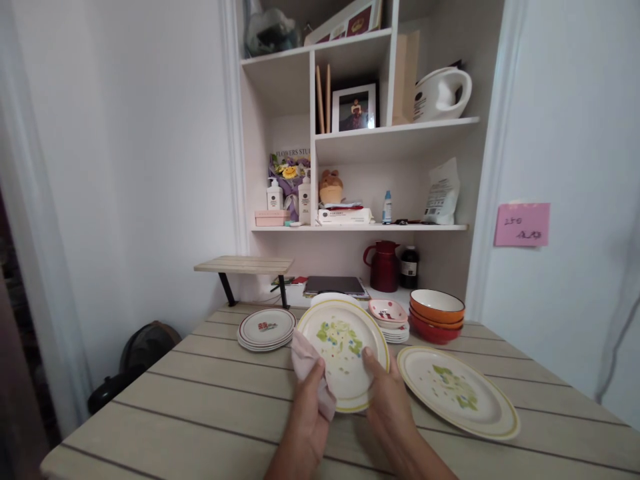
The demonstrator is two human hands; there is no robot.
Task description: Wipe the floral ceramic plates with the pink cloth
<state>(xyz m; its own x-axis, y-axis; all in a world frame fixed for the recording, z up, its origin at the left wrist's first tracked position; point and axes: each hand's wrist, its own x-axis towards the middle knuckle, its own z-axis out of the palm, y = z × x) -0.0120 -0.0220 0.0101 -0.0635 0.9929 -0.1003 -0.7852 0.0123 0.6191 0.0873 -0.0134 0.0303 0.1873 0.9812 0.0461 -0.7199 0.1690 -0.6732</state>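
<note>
Left hand (307, 420) clamps pink cloth (306, 363) to a yellow-rimmed plate (344, 357); right hand (390, 400) grips its right edge. Nearer the right hand, just rightward, lies a leaf-patterned platter (457, 393).

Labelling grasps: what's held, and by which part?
Right hand holds the tilted plate by its lower-right rim; left hand holds the pink cloth against its lower-left rim.

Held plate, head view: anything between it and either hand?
Yes, on the left: a pale pink cloth sits between the left hand and the left edge of the held plate. On its front, nothing visible separates the right hand from it; its back is hidden.
</note>
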